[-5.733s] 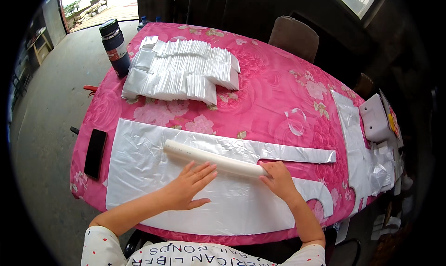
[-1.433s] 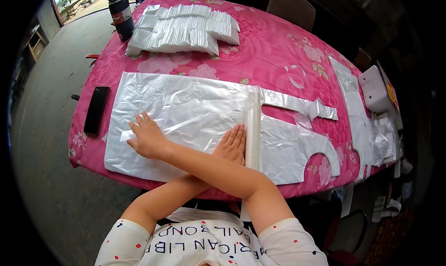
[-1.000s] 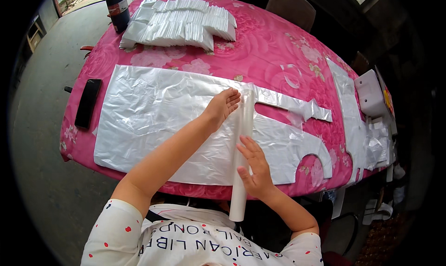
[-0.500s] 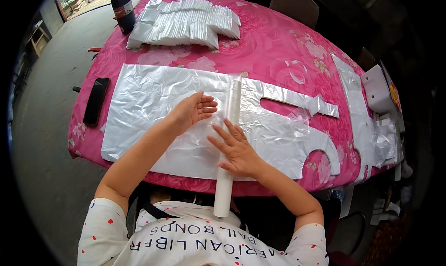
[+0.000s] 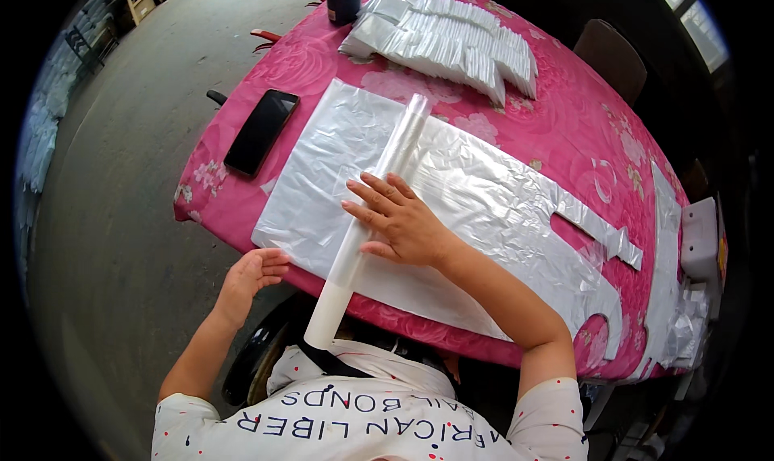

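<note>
A sheet of silvery-white plastic bags (image 5: 500,195) with cut-out handles at its right end lies flat on the table. Across its left part lies a long white tube (image 5: 326,312), slanting past the front edge, with clear film about much of its length. My right hand (image 5: 403,223) rests palm down on the tube, fingers spread. My left hand (image 5: 254,280) is off the table's front edge, close to the sheet's near left corner. Its fingers are loosely bent and nothing shows in them.
A pink flowered cloth (image 5: 322,66) covers the table. Toward the back stand folded white bags (image 5: 443,42) in rows and a dark bottle (image 5: 344,2). A black phone (image 5: 262,132) lies at the left. More bags (image 5: 663,259) and a white box (image 5: 700,239) are at the right end.
The tube has shifted left over the sheet with my right hand on it. My left hand has gone from above the sheet to the front edge. The view has turned left.
</note>
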Action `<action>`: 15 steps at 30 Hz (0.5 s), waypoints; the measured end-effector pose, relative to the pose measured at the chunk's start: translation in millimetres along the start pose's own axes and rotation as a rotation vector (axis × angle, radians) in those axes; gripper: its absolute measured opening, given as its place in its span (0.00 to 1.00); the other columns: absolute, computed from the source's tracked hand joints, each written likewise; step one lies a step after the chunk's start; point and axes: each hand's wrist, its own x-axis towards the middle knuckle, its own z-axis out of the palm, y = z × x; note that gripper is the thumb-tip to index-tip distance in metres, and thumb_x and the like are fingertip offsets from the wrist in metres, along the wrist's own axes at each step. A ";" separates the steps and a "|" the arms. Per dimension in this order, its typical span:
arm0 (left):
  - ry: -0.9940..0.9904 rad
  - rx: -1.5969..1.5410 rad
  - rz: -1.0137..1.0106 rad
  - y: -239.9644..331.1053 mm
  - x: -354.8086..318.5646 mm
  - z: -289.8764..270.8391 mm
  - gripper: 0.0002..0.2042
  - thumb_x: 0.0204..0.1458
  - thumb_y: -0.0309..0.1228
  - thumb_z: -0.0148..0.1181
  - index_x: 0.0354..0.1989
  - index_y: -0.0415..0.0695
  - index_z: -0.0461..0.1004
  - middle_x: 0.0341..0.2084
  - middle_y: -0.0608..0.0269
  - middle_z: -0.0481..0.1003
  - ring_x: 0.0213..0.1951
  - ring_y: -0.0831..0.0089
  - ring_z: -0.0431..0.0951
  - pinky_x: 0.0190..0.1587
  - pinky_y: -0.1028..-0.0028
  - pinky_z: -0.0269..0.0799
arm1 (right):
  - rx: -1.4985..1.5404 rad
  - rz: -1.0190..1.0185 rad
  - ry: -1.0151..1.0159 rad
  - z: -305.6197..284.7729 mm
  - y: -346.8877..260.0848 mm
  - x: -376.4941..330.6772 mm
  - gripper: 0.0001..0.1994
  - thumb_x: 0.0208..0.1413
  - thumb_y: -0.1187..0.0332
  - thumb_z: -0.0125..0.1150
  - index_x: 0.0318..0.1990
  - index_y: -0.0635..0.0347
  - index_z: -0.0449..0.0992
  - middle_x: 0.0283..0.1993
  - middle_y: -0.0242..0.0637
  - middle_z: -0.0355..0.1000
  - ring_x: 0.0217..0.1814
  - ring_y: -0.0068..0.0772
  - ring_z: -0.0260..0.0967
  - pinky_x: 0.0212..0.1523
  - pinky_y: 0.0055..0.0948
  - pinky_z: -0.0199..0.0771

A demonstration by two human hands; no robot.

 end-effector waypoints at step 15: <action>-0.086 0.337 -0.025 3.5 -13.8 30.4 0.26 0.41 0.26 0.62 0.51 0.38 0.59 0.34 0.56 0.70 0.32 0.66 0.74 0.36 0.69 0.71 | 0.246 0.800 0.746 86.0 -37.0 102.8 0.39 0.43 0.74 0.52 0.64 0.67 0.39 0.61 0.63 0.49 0.66 0.56 0.45 0.66 0.46 0.40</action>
